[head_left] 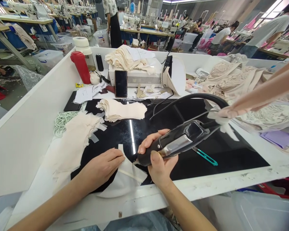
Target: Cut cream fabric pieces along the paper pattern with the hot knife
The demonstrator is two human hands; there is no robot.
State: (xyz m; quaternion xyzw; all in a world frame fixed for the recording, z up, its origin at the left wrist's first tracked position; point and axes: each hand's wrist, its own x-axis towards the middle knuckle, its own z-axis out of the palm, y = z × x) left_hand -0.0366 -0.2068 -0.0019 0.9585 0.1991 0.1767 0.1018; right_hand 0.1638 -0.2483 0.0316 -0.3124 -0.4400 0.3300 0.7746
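My right hand [161, 163] is wrapped round a black handheld power tool [175, 141] with a metal plate along its side and a thick cable at its rear. Its narrow tip points down at a cream fabric piece [127, 175] with a pale strip across it. Whether the tip touches the fabric I cannot tell. My left hand [104, 165] lies with its fingers stretched out on the fabric's left edge, pressing it to the black work surface [183, 170]. Teal thread snips [205, 157] lie right of the tool.
Stacked cream pieces [125, 110] lie ahead, and a fabric pile [74, 138] is at left. A phone [121, 84] leans against a white vented box [144, 78]. A red flask [80, 67] stands back left. Heaped fabric [233, 75] fills the right. A pinkish band hangs in from the upper right.
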